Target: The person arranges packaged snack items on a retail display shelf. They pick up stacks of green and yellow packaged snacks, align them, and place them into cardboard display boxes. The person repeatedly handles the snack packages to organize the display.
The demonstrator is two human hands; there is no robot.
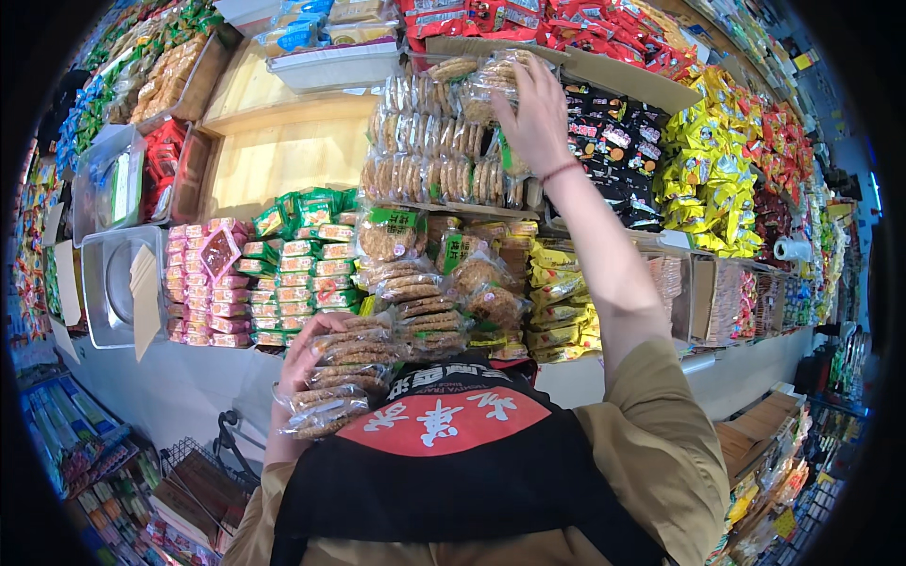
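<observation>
My left hand (309, 351) holds a stack of clear-wrapped round flat biscuits (347, 375) against the front of my black apron (439, 481). Farther up, my right hand (532, 117) reaches to the back of a box of upright wrapped biscuits (432, 173), with its fingers on a clear packet (494, 81); whether they grip it is hard to tell. More wrapped biscuits (425, 304) lie piled in front of that box, beside my left hand. One packet with a green label (391, 233) leans at the box's front edge.
Pink packs (212, 311) and green packs (315, 276) are stacked at the left, near a clear plastic bin (120, 283). Bare wooden shelving (290, 159) lies behind them. Black packets (616, 148) and yellow packets (708, 170) fill the right side. A wire basket (205, 467) stands low at the left.
</observation>
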